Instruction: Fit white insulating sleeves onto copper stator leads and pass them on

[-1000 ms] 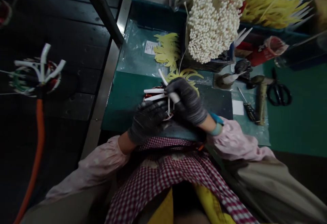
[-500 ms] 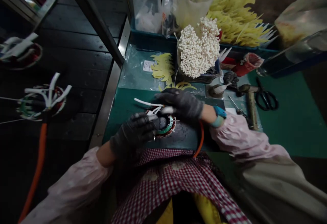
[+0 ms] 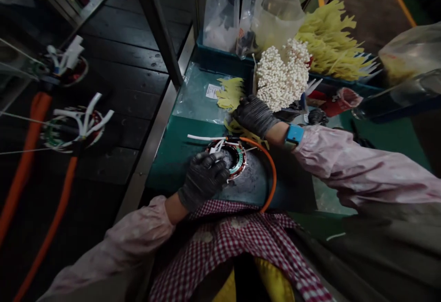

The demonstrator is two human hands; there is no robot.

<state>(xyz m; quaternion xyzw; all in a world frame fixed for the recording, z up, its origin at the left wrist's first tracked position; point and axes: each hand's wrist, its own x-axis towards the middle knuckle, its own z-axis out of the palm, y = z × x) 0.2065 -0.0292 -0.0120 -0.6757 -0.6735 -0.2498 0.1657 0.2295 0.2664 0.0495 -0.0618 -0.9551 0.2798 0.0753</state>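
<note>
A ring-shaped wound part [image 3: 237, 166] with white sleeved leads lies on the dark mat. My left hand [image 3: 206, 177], in a black glove, rests on its left side with the fingers bent around the rim and leads. An orange cable [image 3: 274, 169] curves from the part's top round to the right and down to the checked apron. My right hand [image 3: 255, 114], also gloved, reaches to the yellow strips [image 3: 231, 92] beside the white-tipped bundle [image 3: 282, 75]. Its fingertips are partly hidden against the strips, and whether they grip one cannot be made out.
Two similar ring parts [image 3: 74, 130] with orange cables sit on the dark slats at left. A metal post [image 3: 156, 26] rises by the bench edge. Plastic bags [image 3: 220, 15], a yellow strip pile [image 3: 330, 40] and a red container [image 3: 341, 102] stand behind.
My right hand has moved from the ring part up to the yellow strips, uncovering the orange cable. My left hand stays on the part. The view has shifted slightly.
</note>
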